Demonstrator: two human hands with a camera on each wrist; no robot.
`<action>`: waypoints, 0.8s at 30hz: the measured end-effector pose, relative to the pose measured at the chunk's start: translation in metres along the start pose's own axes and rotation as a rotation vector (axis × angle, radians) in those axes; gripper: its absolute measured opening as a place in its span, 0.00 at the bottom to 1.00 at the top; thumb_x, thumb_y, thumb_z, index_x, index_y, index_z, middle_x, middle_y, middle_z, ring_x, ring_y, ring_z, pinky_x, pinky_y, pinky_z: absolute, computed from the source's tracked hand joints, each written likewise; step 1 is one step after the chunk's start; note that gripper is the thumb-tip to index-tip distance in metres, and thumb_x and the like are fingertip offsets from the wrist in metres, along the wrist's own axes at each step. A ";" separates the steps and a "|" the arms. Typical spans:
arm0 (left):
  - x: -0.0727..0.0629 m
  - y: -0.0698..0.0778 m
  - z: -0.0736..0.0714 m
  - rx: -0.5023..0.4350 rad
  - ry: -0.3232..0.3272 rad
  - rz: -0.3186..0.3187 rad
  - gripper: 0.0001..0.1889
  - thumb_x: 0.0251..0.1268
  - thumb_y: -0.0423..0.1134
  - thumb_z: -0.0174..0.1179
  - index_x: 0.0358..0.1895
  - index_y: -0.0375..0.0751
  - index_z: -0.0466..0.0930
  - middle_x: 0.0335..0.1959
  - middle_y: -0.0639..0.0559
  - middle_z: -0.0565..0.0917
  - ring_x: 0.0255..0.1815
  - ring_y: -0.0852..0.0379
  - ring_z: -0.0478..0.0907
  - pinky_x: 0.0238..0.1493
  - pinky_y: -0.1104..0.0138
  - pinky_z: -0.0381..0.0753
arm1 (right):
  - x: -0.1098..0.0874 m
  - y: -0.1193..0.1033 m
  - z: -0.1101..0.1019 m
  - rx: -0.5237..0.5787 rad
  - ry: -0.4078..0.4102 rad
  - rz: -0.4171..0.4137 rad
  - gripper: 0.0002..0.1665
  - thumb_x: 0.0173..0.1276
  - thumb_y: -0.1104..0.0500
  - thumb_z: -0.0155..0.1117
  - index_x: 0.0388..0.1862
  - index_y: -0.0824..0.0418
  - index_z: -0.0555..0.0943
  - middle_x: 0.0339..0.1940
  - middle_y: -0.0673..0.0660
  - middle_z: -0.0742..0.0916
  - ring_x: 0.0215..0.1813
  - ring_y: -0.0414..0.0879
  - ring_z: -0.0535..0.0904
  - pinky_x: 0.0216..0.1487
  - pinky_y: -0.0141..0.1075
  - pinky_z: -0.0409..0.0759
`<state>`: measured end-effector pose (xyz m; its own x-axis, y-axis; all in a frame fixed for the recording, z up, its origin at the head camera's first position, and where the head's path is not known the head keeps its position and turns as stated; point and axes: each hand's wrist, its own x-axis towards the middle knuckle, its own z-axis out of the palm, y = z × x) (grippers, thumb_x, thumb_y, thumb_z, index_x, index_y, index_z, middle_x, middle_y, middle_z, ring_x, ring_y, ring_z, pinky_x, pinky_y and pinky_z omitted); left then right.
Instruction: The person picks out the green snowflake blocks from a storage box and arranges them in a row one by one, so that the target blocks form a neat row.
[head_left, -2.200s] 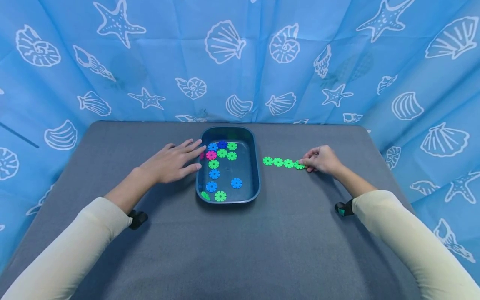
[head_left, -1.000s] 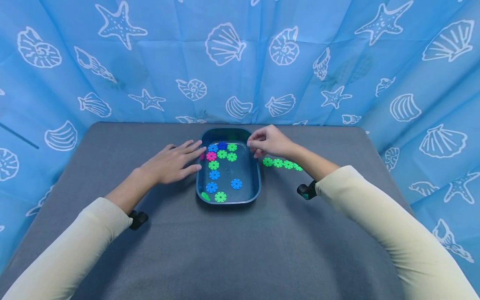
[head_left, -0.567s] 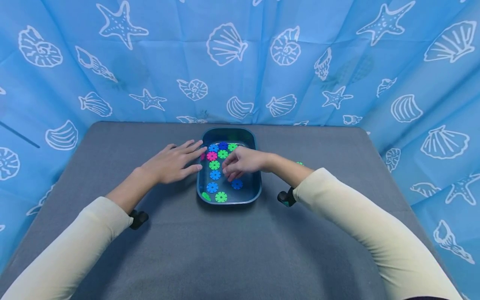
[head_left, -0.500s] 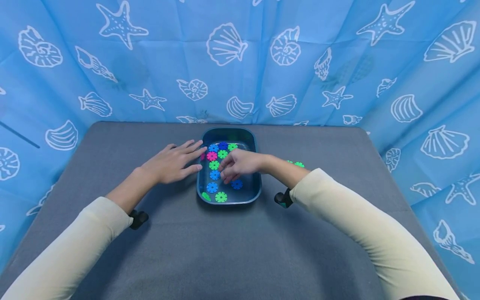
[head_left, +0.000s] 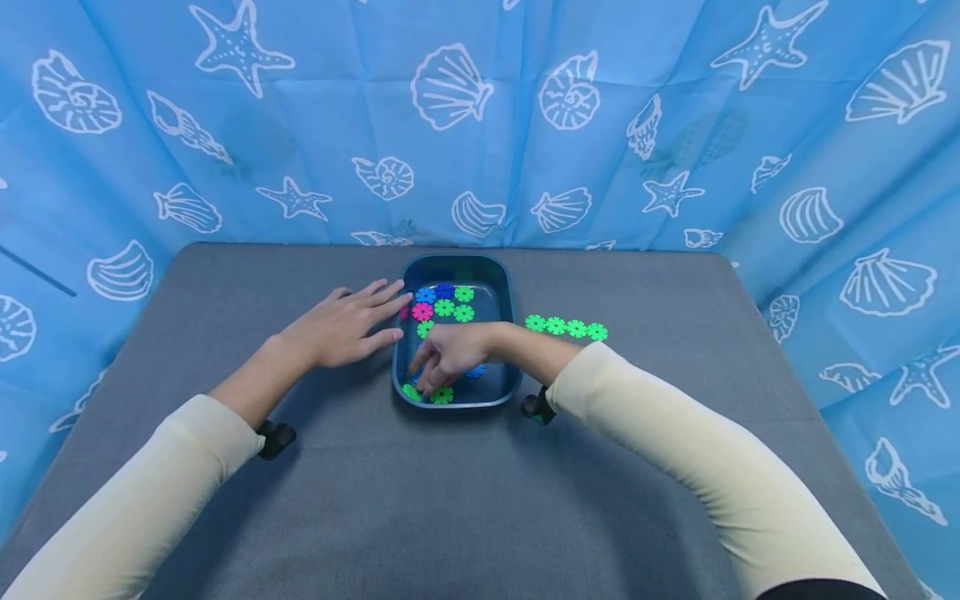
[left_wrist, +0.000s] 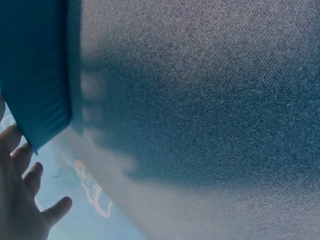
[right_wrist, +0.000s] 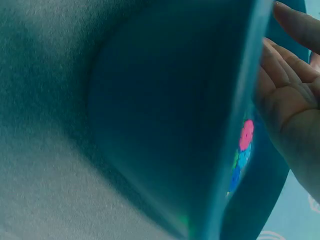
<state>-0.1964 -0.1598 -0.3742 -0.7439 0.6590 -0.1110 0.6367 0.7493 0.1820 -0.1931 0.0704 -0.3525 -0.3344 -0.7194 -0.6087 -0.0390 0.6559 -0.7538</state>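
Note:
My right hand [head_left: 453, 350] reaches down into a dark blue tray [head_left: 515, 367], its fingertips apart at a partly covered blue notched disc [head_left: 417, 377] near the tray's front left. Beside the fingertips lie a green notched disc [head_left: 442, 396] and another leaning on the tray wall. My left hand [head_left: 348, 327] stretches its fingers to the tray's left rim; the left wrist view shows these fingers [left_wrist: 21, 157] at the rim. In the right wrist view, the tray side hides the ends of the right fingers [right_wrist: 277, 67].
More notched discs lie in the tray: a pink one [head_left: 423, 312], a dark blue one [head_left: 445, 291] and several green ones. Right of the tray, a row of green discs [head_left: 555, 326] lies on the grey table [head_left: 420, 500]. A blue shell-patterned curtain [head_left: 300, 125] hangs behind.
My right hand has left the row of green discs, crossed the tray's right rim and moved down toward its front left. The left hand stays at the rim.

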 end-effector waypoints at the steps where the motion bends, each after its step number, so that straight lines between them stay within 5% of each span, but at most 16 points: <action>1: 0.000 0.000 0.000 0.000 0.000 0.001 0.35 0.77 0.58 0.46 0.80 0.48 0.53 0.81 0.46 0.51 0.81 0.41 0.45 0.70 0.35 0.53 | 0.001 0.000 0.001 -0.007 -0.003 0.000 0.29 0.75 0.64 0.59 0.72 0.68 0.68 0.56 0.58 0.86 0.59 0.43 0.82 0.60 0.37 0.78; 24: 0.001 0.000 0.000 0.003 -0.006 -0.001 0.35 0.77 0.57 0.47 0.80 0.48 0.53 0.81 0.45 0.51 0.81 0.41 0.44 0.71 0.35 0.52 | 0.003 -0.006 0.010 -0.023 0.042 -0.031 0.20 0.74 0.61 0.61 0.62 0.66 0.79 0.46 0.53 0.89 0.51 0.43 0.85 0.58 0.39 0.80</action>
<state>-0.1966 -0.1593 -0.3744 -0.7432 0.6587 -0.1169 0.6367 0.7501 0.1790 -0.1839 0.0622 -0.3520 -0.3716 -0.7298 -0.5739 -0.0717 0.6389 -0.7660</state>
